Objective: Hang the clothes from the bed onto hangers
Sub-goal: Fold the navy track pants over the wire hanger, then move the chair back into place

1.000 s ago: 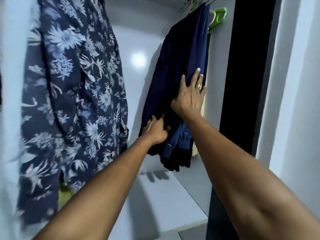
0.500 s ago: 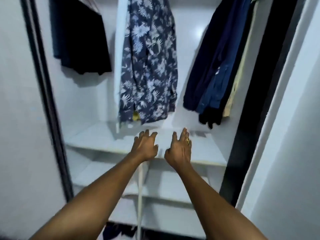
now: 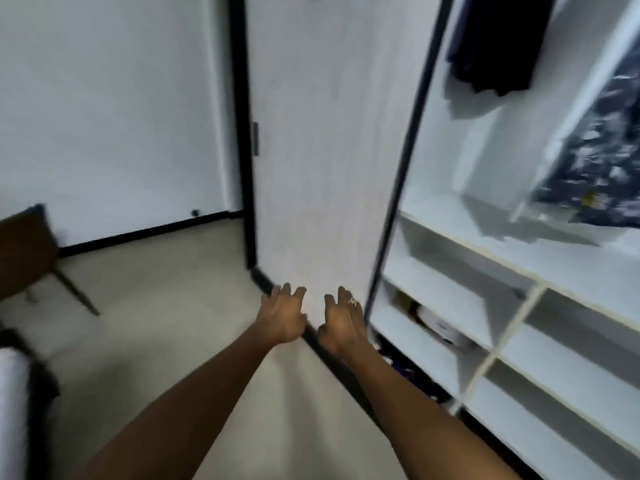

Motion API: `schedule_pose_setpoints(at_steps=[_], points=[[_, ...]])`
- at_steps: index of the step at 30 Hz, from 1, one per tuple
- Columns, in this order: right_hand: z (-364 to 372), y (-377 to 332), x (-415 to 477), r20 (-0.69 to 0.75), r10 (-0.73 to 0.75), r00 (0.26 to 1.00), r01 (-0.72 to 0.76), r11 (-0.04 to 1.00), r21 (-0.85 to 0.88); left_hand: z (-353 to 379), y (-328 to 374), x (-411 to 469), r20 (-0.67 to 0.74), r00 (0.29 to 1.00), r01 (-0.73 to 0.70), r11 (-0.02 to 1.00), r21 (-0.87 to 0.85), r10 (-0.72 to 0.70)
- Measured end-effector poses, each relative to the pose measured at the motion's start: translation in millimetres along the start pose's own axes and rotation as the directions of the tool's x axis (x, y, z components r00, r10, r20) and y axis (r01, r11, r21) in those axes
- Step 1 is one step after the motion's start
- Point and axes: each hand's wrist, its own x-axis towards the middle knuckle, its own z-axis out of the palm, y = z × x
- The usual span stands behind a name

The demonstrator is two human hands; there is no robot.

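My left hand (image 3: 284, 317) and my right hand (image 3: 341, 320) hang side by side in front of me, fingers loose and holding nothing; a ring sits on the right hand. They are low, before the white wardrobe door (image 3: 322, 150). In the open wardrobe at the right hang a black garment (image 3: 498, 43) and a dark floral shirt (image 3: 595, 168). A white edge at the lower left may be the bed (image 3: 12, 410); no clothes on it show.
White wardrobe shelves (image 3: 519, 258) fill the right side, with a white item (image 3: 440, 329) and dark clothes (image 3: 412, 372) low down. A brown chair (image 3: 27, 251) stands at the left by the white wall. Pale floor (image 3: 156, 323) lies ahead.
My hands let go of the navy clothes hanging in the wardrobe and dropped low. The view swung left, away from the hanging clothes toward the wardrobe door and the room.
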Motion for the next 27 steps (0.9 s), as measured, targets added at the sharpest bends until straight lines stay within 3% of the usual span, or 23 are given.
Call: schedule_pose_setpoints(at_steps=[3,7,10,13,23,27], points=[[52,-118,20,0.087,-0.206,0.975,0.208,0.978,-0.02,4,-125,-36,0.02,0.987,0.157,0.988,0.003,-0.157],[111,-251,46,0.207,-0.368,0.906,0.38,0.925,-0.021,4,-253,-89,0.027,0.95,0.31,0.951,-0.015,-0.31],[143,-351,56,0.258,-0.5,0.827,0.517,0.856,0.001,0,-344,-136,0.062,0.9,0.431,0.902,0.006,-0.431],[172,-448,66,0.299,-0.633,0.714,0.652,0.757,0.044,-13,-429,-178,0.086,0.805,0.592,0.806,-0.031,-0.588],[253,-636,151,0.355,-0.848,0.393,0.877,0.462,0.131,-11,-607,-193,0.085,0.534,0.843,0.521,-0.138,-0.841],[272,-685,211,0.389,-0.866,0.315,0.905,0.397,0.15,-16,-662,-162,0.108,0.449,0.889,0.433,-0.147,-0.887]])
